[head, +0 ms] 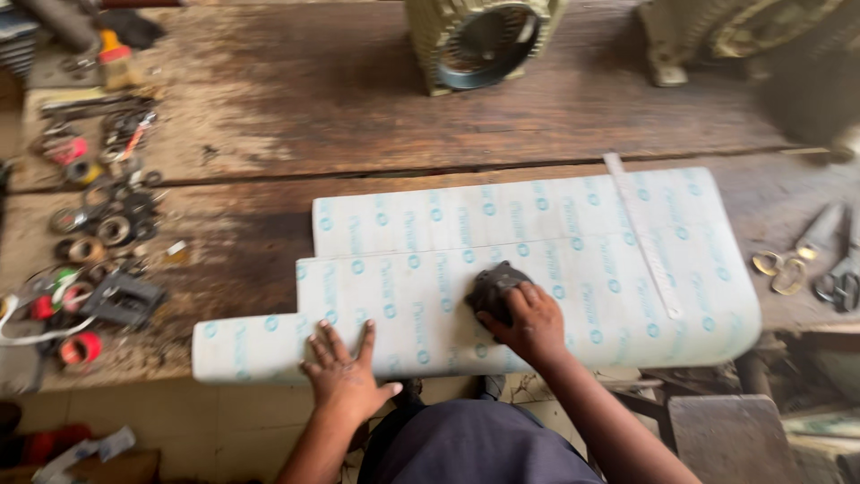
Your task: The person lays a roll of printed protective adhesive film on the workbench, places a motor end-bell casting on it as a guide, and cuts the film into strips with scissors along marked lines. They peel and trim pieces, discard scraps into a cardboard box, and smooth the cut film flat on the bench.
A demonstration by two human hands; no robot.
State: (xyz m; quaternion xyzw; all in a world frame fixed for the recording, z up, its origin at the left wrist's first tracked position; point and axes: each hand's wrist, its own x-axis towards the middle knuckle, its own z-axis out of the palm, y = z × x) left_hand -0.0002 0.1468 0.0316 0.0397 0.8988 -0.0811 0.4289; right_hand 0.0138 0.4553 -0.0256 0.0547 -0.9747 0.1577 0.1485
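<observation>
At the counter's (269, 116) near edge, the left hand (343, 372) lies flat with fingers spread on the white printed sheet (573, 260), while the right hand (530, 321) grips a dark pad (493, 285) pressed mid-sheet.

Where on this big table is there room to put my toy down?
The widest bare patch of the wooden bench lies between the white sheets and the metal motor housing at the far edge. The left side is crowded with rings and tape rolls. The scissors take up the right end. The left hand and right hand occupy the sheets' near edge.
</observation>
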